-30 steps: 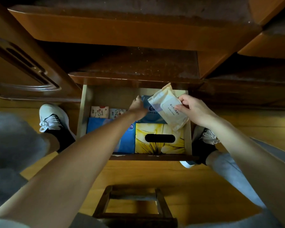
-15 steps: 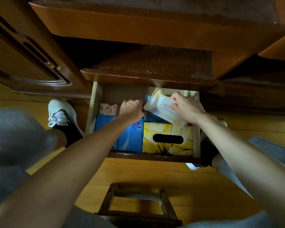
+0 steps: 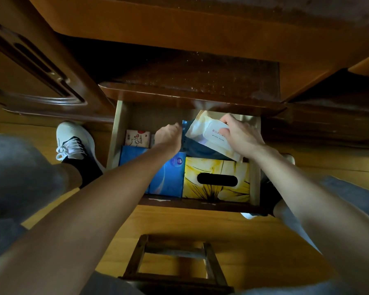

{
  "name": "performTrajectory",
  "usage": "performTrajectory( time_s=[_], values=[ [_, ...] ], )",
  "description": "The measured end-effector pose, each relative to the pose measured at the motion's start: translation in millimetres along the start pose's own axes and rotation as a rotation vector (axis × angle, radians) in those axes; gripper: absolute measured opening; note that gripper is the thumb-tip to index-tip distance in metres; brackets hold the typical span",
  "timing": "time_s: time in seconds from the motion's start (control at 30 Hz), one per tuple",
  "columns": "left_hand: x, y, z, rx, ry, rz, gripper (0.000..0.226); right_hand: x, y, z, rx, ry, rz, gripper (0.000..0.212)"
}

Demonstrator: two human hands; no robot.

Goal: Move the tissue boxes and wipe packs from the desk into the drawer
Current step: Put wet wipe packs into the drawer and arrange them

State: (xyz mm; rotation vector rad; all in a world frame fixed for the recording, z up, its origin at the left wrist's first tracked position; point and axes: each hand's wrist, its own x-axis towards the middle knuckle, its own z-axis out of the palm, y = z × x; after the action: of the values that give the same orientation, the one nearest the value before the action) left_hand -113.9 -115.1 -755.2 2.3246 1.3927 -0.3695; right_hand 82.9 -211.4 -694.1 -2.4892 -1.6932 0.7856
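Note:
The open wooden drawer (image 3: 113, 150) holds a yellow tissue box (image 3: 215, 194) at front right, a blue tissue pack (image 3: 168, 177) beside it, and a small white printed pack (image 3: 137, 138) at back left. My right hand (image 3: 241, 137) grips a white wipe pack (image 3: 205, 133), tilted over the drawer's back right. Under it lies a dark blue pack (image 3: 192, 147). My left hand (image 3: 168, 136) is inside the drawer with its fingers closed on the edge of that blue pack.
The desk's dark underside (image 3: 200, 77) overhangs the drawer's back. A carved cabinet door (image 3: 36, 67) stands at left. A wooden stool frame (image 3: 175, 260) sits below me on the floor. My left shoe (image 3: 73, 141) rests next to the drawer.
My right hand has lowered the white wipe pack deeper toward the drawer's back right. My left hand has stayed at the blue pack's edge. The camera has come closer.

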Motion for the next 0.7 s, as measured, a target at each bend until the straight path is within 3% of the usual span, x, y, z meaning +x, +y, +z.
performTrajectory(
  time_s=[0.07, 0.1, 0.23, 0.33, 0.43, 0.5, 0.6, 0.7],
  values=[
    [-1.3, -4.3, -0.2, -0.073, 0.059, -0.042, 0.058, 7.3, -5.1, 2.4, -0.034, 0.034, -0.022, 0.008],
    [-2.3, -7.4, -2.0, -0.123, 0.107, -0.075, 0.060, 11.1, -7.2, 4.0, -0.071, 0.051, -0.037, 0.011],
    [-9.0, -24.1, -13.8, -0.431, 0.286, -0.176, 0.035, 23.0, -14.4, 17.7, -0.264, -0.027, -0.106, 0.031],
    [-23.0, -35.5, -16.1, -0.399, 0.259, -0.063, 0.022, 30.4, -20.6, 36.1, -0.253, -0.098, -0.065, 0.031],
    [-36.5, -40.4, -10.4, -0.376, 0.205, 0.006, 0.021, 36.2, -27.4, 49.4, -0.186, -0.131, 0.004, 0.055],
    [-42.8, -42.4, -5.1, -0.371, 0.256, 0.007, 0.022, 37.1, -27.1, 52.8, -0.177, -0.180, 0.013, 0.064],
    [-46.7, -44.2, 4.3, -0.235, 0.281, 0.183, 0.027, 38.3, -21.4, 54.8, -0.214, -0.235, -0.001, 0.060],
    [-44.3, -43.8, 13.3, -0.105, 0.149, 0.351, 0.035, 40.8, -16.2, 55.7, -0.255, -0.284, 0.011, 0.058]
  ],
)
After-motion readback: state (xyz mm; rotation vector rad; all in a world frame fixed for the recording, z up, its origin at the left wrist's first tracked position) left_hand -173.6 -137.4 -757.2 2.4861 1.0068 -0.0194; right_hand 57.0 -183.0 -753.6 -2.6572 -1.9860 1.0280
